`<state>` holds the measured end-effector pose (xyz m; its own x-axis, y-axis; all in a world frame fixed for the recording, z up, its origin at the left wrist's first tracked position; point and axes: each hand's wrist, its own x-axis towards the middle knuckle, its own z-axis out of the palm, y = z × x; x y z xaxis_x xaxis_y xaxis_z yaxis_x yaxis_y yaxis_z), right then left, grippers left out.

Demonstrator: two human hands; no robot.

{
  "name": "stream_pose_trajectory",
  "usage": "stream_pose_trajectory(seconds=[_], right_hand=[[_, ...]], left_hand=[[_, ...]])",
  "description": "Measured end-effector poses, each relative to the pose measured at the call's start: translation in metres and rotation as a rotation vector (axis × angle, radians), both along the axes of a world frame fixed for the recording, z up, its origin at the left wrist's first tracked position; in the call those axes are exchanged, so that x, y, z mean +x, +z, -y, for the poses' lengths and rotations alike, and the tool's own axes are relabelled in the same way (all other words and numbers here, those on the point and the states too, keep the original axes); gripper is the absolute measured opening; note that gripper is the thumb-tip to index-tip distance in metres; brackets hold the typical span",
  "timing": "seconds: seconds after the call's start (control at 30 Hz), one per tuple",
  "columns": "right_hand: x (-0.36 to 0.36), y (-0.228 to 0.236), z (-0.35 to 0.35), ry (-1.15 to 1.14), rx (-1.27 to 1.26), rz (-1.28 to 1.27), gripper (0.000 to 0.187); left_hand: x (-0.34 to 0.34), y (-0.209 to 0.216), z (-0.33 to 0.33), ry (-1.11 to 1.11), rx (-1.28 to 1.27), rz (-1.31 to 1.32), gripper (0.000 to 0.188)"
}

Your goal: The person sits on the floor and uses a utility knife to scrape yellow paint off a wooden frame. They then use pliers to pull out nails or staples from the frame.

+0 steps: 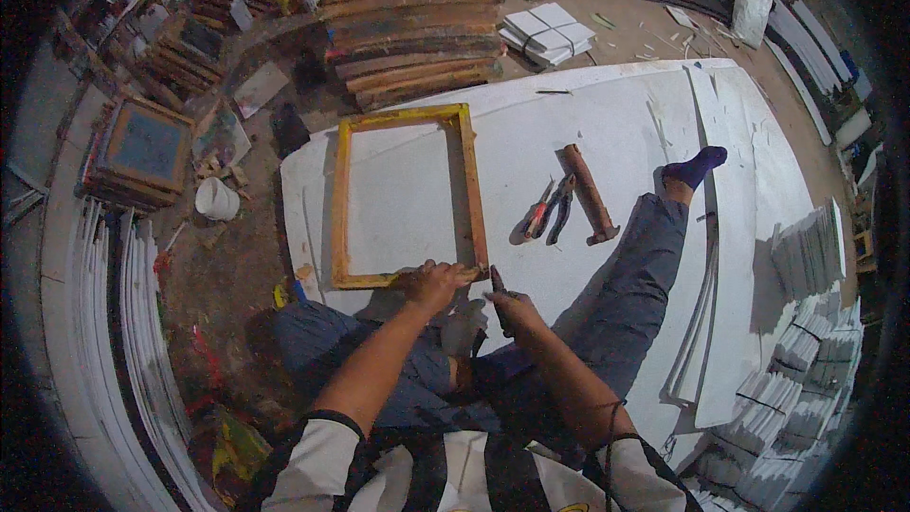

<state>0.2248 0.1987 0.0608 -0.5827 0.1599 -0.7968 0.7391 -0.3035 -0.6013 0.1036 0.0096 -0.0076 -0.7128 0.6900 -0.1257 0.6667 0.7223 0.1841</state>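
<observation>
A yellow-brown wooden frame lies flat on a white board, with the white surface showing through its opening. My left hand is closed over the frame's near rail, close to its near right corner. Just right of that corner, my right hand grips a dark hand tool. Its upper end is beside the corner; whether they touch, I cannot tell. The tool's exact kind is partly hidden by my fingers. To the right lie pliers with red and black handles and a hammer with a wooden handle.
My outstretched leg lies across the white board on the right. Stacked wooden frames stand beyond it. White strips line the left, and bundled strips the right. A white bucket stands on the left floor.
</observation>
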Motion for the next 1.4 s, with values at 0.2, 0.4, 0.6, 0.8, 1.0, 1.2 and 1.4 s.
stream_pose_trajectory(seconds=[0.2, 0.4, 0.6, 0.8, 1.0, 1.2, 1.4], right_hand=[[0.017, -0.028, 0.009, -0.304, -0.172, -0.166, 0.031], [0.019, -0.042, 0.037, -0.268, -0.186, -0.229, 0.023], [0.012, -0.030, 0.050, -0.352, -0.277, -0.230, 0.026], [-0.006, -0.028, 0.047, -0.241, -0.147, -0.239, 0.031], [-0.010, -0.051, 0.033, 0.088, 0.545, -0.089, 0.053], [-0.008, -0.047, 0.024, 0.228, 0.655, -0.045, 0.056], [-0.017, -0.041, 0.040, 0.172, 0.561, -0.096, 0.036]], left_hand=[[-0.007, -0.042, 0.007, -0.076, 0.061, -0.022, 0.042], [-0.010, -0.067, 0.008, -0.080, 0.169, 0.011, 0.041], [-0.010, -0.074, 0.008, -0.062, 0.140, 0.042, 0.043], [-0.008, -0.073, 0.009, -0.100, 0.137, -0.045, 0.045], [-0.010, -0.077, 0.014, -0.130, 0.163, -0.090, 0.047], [-0.003, -0.053, 0.004, -0.089, 0.133, -0.002, 0.046], [-0.010, -0.074, 0.015, -0.102, 0.191, -0.042, 0.043]])
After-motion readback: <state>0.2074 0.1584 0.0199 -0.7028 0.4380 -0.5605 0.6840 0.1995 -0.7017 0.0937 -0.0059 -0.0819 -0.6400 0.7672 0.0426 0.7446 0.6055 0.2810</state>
